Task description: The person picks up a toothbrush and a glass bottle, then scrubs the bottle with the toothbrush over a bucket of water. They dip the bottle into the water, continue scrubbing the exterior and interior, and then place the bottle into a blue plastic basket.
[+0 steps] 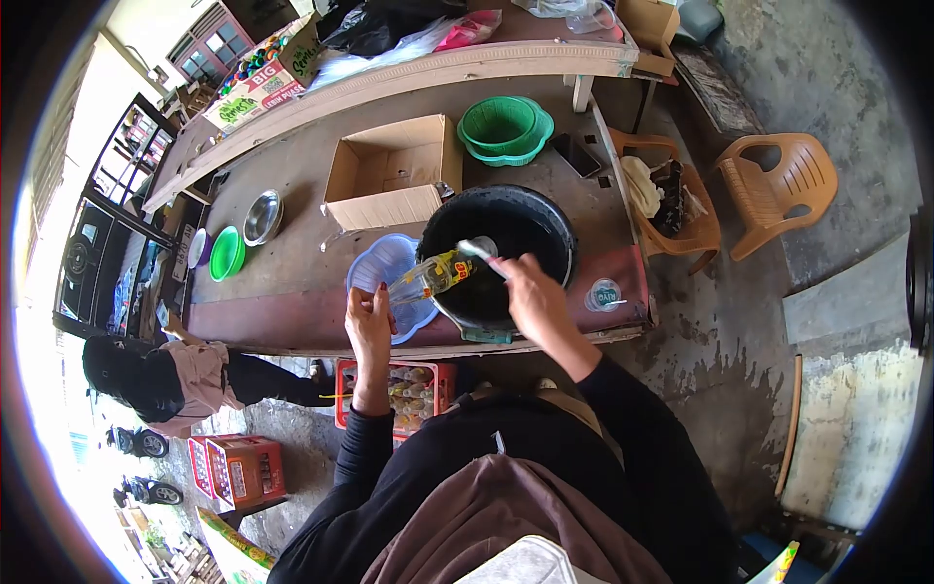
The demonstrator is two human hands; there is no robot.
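Note:
My left hand (370, 326) is closed around the narrow end of a clear bottle (435, 275) with a yellow label. The bottle is tilted, its wide end over a black tub (561, 229) that appears to hold dark liquid. My right hand (537, 299) grips a slim brush (479, 250) with a whitish head, close to the bottle's labelled end; contact is hard to make out. Under my left hand and the bottle lies a pale blue scalloped basin (365, 268), partly covered by them.
Beyond the tub are a cardboard box (384, 209), green basins (504, 127) and a phone (576, 156). A plastic cup (603, 295) stands right. Below the table edge sits a red crate of bottles (342, 394). Another person (195, 380) stands left; plastic chairs (778, 185) stand right.

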